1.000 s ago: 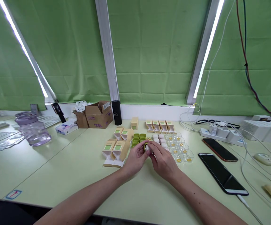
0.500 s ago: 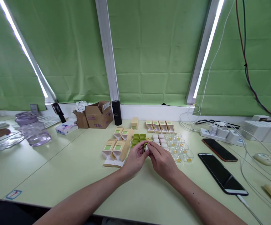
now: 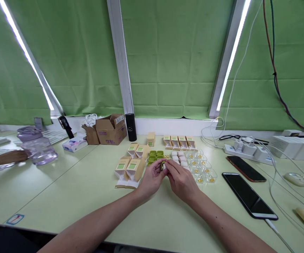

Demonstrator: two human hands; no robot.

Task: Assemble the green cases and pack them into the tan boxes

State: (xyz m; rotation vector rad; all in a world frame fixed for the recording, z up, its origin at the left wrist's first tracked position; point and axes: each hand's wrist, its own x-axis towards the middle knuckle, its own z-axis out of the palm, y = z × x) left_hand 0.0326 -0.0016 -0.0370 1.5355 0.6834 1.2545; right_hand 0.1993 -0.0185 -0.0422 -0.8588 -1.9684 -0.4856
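My left hand point(image 3: 152, 178) is closed around a small dark green cup point(image 3: 163, 166), mostly hidden by fingers. My right hand point(image 3: 181, 181) meets it there, its fingertips pinched at the cup's opening, where something whitish shows. Just beyond my fingers stand several green square cups point(image 3: 156, 154). Pale white and pinkish small blocks point(image 3: 178, 156) sit in rows behind my right hand. To their right are clear plastic cups point(image 3: 200, 164) with gold-coloured centres. Open tan cartons point(image 3: 131, 167) with green windows lie left of my left hand.
More tan cartons point(image 3: 179, 142) line the back, near a closed carton point(image 3: 151, 139). A black cylinder point(image 3: 130, 127) and cardboard box point(image 3: 111, 129) stand behind. Phones point(image 3: 249, 195), cables and a power strip point(image 3: 248, 151) lie right. At far left, another person's hand point(image 3: 17, 156) is by a purple bottle point(image 3: 37, 146).
My hands stay at almost the same spot around the green cup. The other person's hand at far left has moved right, towards the purple bottle.
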